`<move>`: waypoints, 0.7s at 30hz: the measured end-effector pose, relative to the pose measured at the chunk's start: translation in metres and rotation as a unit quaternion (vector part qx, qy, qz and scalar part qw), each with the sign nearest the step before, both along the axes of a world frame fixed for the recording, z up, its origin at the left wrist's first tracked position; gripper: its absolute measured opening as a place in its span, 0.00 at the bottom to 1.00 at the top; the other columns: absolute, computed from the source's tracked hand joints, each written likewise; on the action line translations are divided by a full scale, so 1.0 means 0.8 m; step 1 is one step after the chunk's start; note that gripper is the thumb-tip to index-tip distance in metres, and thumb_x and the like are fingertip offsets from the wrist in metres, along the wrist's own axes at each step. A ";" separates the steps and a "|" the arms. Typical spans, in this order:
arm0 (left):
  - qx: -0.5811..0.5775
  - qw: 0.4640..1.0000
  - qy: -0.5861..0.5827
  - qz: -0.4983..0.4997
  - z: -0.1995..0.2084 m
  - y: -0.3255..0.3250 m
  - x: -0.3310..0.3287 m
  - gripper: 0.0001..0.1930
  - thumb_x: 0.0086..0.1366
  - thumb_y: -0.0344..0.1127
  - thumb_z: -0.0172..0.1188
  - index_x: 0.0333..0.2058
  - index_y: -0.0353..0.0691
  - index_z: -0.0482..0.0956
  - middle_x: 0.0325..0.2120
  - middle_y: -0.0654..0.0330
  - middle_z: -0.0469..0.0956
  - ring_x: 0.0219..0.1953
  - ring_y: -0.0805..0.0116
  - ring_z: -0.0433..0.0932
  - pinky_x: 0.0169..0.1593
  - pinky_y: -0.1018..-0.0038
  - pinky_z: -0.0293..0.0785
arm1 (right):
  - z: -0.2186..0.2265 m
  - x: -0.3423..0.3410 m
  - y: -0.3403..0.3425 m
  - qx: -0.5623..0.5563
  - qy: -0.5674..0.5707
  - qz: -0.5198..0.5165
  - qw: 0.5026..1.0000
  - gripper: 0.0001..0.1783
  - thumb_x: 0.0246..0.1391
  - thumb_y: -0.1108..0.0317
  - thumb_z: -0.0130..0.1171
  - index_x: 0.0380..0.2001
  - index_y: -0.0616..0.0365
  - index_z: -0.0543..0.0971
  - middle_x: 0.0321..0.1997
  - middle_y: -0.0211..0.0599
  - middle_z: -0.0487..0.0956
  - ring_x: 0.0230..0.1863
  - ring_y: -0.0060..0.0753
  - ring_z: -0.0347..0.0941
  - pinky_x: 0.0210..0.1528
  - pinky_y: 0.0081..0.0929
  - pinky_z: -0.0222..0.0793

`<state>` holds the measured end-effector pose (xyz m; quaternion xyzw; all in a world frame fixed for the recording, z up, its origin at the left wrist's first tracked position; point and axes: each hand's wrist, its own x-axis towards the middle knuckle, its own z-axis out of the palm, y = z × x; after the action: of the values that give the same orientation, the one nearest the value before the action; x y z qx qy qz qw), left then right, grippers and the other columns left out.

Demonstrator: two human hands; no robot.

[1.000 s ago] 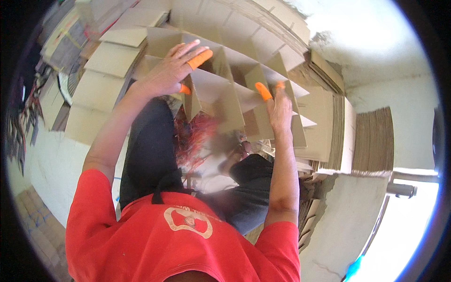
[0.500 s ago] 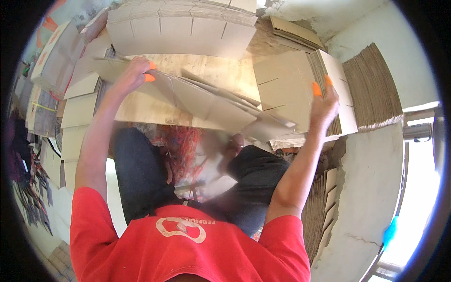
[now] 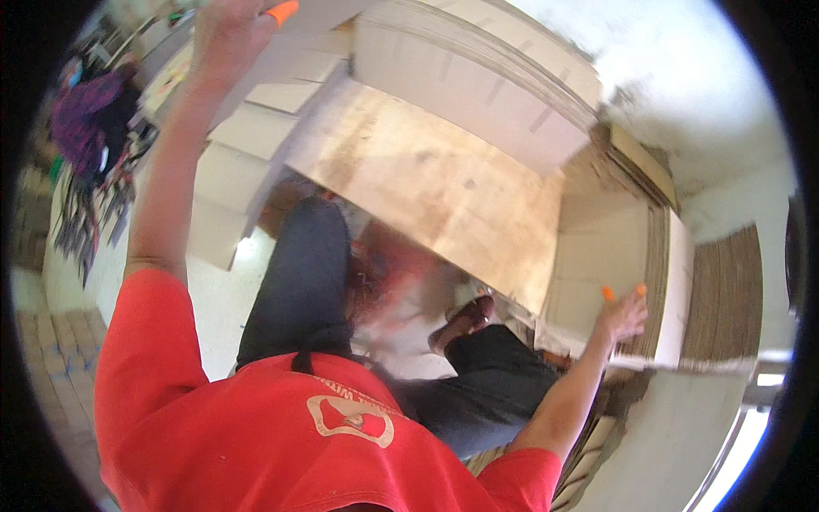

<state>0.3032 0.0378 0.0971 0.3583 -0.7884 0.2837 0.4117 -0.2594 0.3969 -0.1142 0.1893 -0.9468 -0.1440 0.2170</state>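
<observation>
the right hand (image 3: 621,317) lies flat on a stack of cardboard sheets (image 3: 614,256), fingers spread and touching the top sheet, not closed around it. orange caps sit on its fingertips (image 3: 607,293). the left hand (image 3: 229,30) is stretched far up, near a row of pale folded boxes (image 3: 239,171); its grip cannot be told, as it is cut by the picture's edge. a wooden board (image 3: 435,183) lies between the two hands. the person's dark trousers (image 3: 307,273) are below the board.
</observation>
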 end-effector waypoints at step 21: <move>0.414 0.847 -0.134 0.306 -0.260 -0.025 0.042 0.14 0.56 0.43 0.63 0.30 0.37 0.81 0.30 0.56 0.81 0.43 0.55 0.76 0.43 0.60 0.73 | 0.133 0.096 -0.022 -0.658 -0.132 0.188 0.717 0.28 0.48 0.72 0.69 0.53 0.67 0.74 0.40 0.42 0.81 0.32 0.28 0.74 0.31 0.27 0.74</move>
<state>0.3365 0.0180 -0.1108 0.6771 -0.7306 0.0880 0.0075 -0.1823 0.3793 -0.0076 0.1895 -0.7668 0.5856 0.1821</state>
